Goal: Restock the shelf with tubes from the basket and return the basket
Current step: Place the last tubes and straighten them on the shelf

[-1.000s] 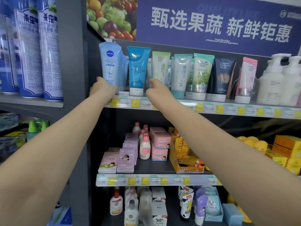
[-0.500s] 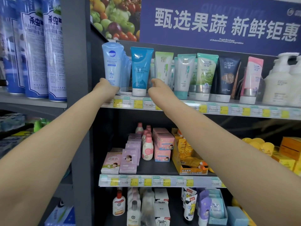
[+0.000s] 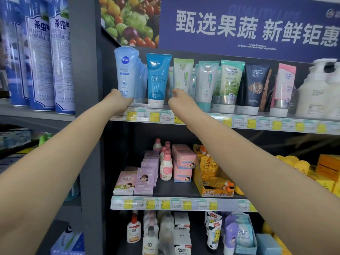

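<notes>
- We take the teal-blue plastic tube with the white cap (image 3: 157, 80) on the top grey metal shelf (image 3: 202, 119) as our landmark; it stands upright between our two hands.
- Left of the landmark tube, our left hand (image 3: 119, 100) is at the base of the pale-blue Nivea tube (image 3: 127, 72). The fingers reach behind or around its cap and are hidden, so we cannot tell whether they grip it or only steady it.
- The Nivea tube stands upright at the shelf's left end, just beside the landmark tube, with more pale-blue tubes behind it.
- Right of the landmark tube, our right hand (image 3: 179, 100) is at the foot of the white-and-green tube (image 3: 183, 76). Its fingertips are hidden too, so we cannot tell its hold.
- Further right of the landmark stand the mint tubes (image 3: 207, 83), a dark navy tube (image 3: 255, 85), a pink tube (image 3: 283, 87) and white pump bottles (image 3: 312, 96).
- The basket is not in view.
- We judge the step in hand to be squaring up the front row. To do it well, we should nudge at the caps, not the soft bodies, keep labels facing out, and set each base back from the price-tag rail (image 3: 147, 115).
- The tall tubes could topple like dominoes, so we should move one at a time.
</notes>
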The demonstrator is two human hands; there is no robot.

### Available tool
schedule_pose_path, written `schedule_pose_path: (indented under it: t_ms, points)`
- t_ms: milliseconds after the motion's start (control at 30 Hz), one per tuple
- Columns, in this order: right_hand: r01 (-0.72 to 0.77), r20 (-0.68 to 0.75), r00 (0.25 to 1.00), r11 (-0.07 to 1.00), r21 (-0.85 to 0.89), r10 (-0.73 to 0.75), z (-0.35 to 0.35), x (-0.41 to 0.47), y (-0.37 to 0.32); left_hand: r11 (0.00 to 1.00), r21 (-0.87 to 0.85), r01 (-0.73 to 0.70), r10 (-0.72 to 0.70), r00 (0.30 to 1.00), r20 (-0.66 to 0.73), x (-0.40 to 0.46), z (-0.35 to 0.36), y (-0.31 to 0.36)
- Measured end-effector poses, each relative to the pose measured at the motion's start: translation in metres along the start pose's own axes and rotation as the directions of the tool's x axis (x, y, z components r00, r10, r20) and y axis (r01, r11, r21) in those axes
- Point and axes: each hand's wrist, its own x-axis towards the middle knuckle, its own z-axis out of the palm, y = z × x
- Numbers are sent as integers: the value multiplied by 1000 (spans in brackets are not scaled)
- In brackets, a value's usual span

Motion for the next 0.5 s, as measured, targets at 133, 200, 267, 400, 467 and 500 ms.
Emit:
schedule_pose_path:
  t_ms: [133,200,267,400,467,500]
  points:
    - [4,-3,1000,1000,0,-4,-3,-1,1,1000,24,-14,15,1000,-22,-3,1,1]
    - [5,-1,1000,1000,0,-5,-4,-1,2,999,35,-15,17,999,-39,-4,3,1]
    - [9,5,1000,1000,-8,-9,-5,-1,3,998,52,-23,27,998,-60,-5,5,1]
    - [20,19,1000,1000,14,-20,-10,0,8,996,85,-24,30,997,-76,-8,6,0]
    - [25,21,999,999,28,-26,-12,0,11,988,153,-17,36,992,-121,-15,8,0]
    - [29,24,999,999,34,-30,-13,-1,12,978,205,-38,71,985,-156,-21,10,1]
